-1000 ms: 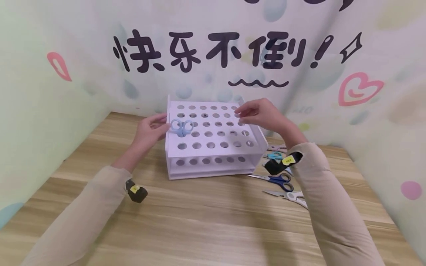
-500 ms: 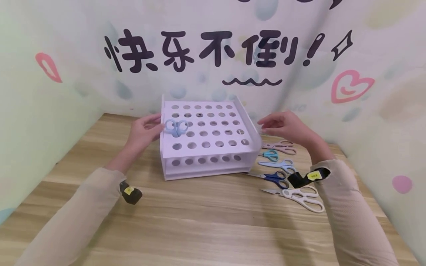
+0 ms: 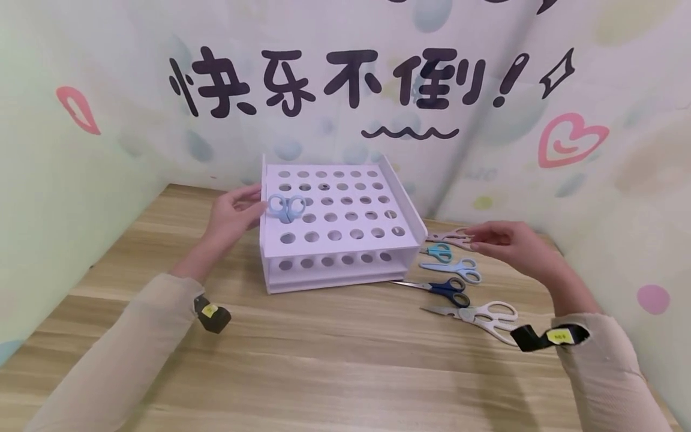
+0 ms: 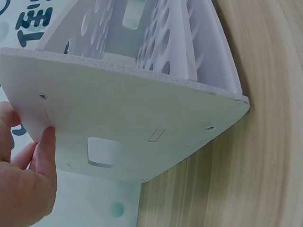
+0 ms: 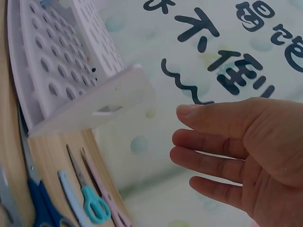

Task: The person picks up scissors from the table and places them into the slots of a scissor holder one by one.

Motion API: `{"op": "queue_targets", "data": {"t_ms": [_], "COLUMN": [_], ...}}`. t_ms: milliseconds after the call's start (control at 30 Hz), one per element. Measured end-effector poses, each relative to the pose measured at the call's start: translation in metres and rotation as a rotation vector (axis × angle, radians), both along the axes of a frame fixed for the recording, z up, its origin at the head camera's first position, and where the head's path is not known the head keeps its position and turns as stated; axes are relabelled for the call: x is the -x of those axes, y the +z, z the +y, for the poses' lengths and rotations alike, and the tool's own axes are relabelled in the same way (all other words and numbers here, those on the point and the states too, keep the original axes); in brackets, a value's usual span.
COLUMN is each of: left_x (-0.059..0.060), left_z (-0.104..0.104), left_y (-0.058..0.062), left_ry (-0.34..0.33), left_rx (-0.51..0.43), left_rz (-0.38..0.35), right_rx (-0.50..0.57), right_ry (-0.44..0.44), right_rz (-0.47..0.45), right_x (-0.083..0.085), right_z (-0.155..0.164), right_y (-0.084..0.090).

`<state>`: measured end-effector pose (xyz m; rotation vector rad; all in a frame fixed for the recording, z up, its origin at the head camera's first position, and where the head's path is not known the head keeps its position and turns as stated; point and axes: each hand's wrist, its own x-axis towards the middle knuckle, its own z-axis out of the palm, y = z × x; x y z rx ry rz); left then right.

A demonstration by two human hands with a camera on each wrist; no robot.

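The left hand (image 3: pixel 234 213) rests with straight fingers against the left wall of the white perforated rack (image 3: pixel 345 255), left of centre in the head view, steadying it; its thumb (image 4: pixel 45 156) presses the panel. One light-blue pair of scissors (image 3: pixel 286 207) already stands in a hole. The right hand (image 3: pixel 513 243), fingers spread and holding nothing, hovers at centre right over the pink scissors (image 3: pixel 450 235). The step in hand appears to be fetching another pair; the next move likely calls for lowering and pinching its handles.
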<state>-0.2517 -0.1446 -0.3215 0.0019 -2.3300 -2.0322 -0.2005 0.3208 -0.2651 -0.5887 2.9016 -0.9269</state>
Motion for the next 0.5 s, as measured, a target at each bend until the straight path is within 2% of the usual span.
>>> {"op": "queue_targets", "data": {"t_ms": [200,500], "left_x": [0.0,0.002], "left_z": [0.0,0.002], "left_y": [0.0,-0.001], "left_ry": [0.013,0.016], "left_rx": [0.002,0.008], "left_rz": [0.008,0.002], "right_rx": [0.036,0.081], "right_ry": [-0.01,-0.076], "right_rz": [0.07,0.025], "right_x": [-0.017,-0.041], "right_z": [0.028,0.067], "right_y": [-0.021,-0.044]}}
